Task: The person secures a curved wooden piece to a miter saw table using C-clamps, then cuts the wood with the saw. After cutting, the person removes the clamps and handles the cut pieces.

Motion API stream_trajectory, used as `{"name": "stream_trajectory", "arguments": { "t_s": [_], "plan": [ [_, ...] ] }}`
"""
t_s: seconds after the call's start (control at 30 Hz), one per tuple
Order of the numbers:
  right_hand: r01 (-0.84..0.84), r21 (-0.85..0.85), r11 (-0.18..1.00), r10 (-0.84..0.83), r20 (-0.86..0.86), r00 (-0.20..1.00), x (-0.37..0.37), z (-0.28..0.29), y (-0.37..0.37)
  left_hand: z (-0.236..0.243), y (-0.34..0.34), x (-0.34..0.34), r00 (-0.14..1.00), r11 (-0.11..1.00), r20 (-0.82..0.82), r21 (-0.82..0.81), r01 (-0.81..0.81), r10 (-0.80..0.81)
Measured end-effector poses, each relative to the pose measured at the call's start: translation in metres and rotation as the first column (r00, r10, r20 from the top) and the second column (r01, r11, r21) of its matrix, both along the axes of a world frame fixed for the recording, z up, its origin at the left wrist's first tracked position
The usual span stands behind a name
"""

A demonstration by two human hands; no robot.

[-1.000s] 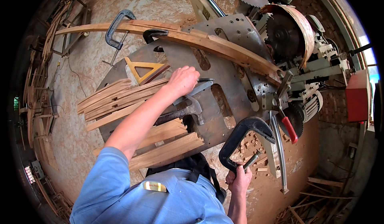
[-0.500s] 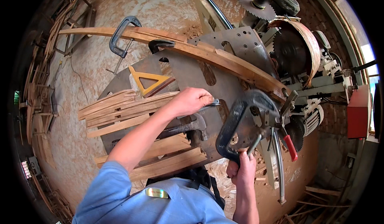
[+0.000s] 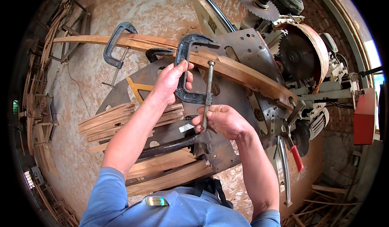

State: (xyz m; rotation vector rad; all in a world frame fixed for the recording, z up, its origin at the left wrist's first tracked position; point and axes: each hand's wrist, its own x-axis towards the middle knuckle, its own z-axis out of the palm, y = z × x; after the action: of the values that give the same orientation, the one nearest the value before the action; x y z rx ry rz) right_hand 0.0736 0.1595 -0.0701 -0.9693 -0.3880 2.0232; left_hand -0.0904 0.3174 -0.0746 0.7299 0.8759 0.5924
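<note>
My left hand [image 3: 172, 83] grips the back of a dark C-clamp [image 3: 183, 54], raised over a long curved timber [image 3: 243, 75]. My right hand [image 3: 223, 119] pinches the lower end of its threaded screw [image 3: 209, 81]. Another C-clamp [image 3: 113, 44] is on the timber's left, beside a black clamp [image 3: 154, 54]. Beneath lie a steel plate [image 3: 247, 44], a yellow triangular square [image 3: 133, 87], wooden strips [image 3: 105, 125] and a hammer [image 3: 162, 149], partly behind my arms.
At right stand machinery with circular blades [image 3: 296, 54], a spare blade [image 3: 253, 4], a red-handled lever [image 3: 296, 158], a metal tube [image 3: 283, 174] and a red box [image 3: 364, 117]. Bundles of long wooden pieces [image 3: 40, 81] line the left side.
The clamp has risen leftward over the timber. My left hand has left the metal tool on the plate and taken the clamp's back; my right hand has shifted to its screw.
</note>
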Motion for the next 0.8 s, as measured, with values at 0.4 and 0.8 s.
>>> {"name": "stream_trajectory", "arguments": {
  "t_s": [0.4,0.8],
  "plan": [
    [-0.061,-0.088,0.994,0.097,0.498,0.862,-0.005,-0.001,0.035,-0.028,0.028,0.007,0.994,1.0,-0.107,-0.019,0.016,-0.018],
    [-0.004,0.076,0.997,-0.025,0.376,0.926,-0.002,0.01,0.029,0.013,0.033,0.008,0.997,0.998,0.076,-0.055,-0.01,0.014]
  ]
}}
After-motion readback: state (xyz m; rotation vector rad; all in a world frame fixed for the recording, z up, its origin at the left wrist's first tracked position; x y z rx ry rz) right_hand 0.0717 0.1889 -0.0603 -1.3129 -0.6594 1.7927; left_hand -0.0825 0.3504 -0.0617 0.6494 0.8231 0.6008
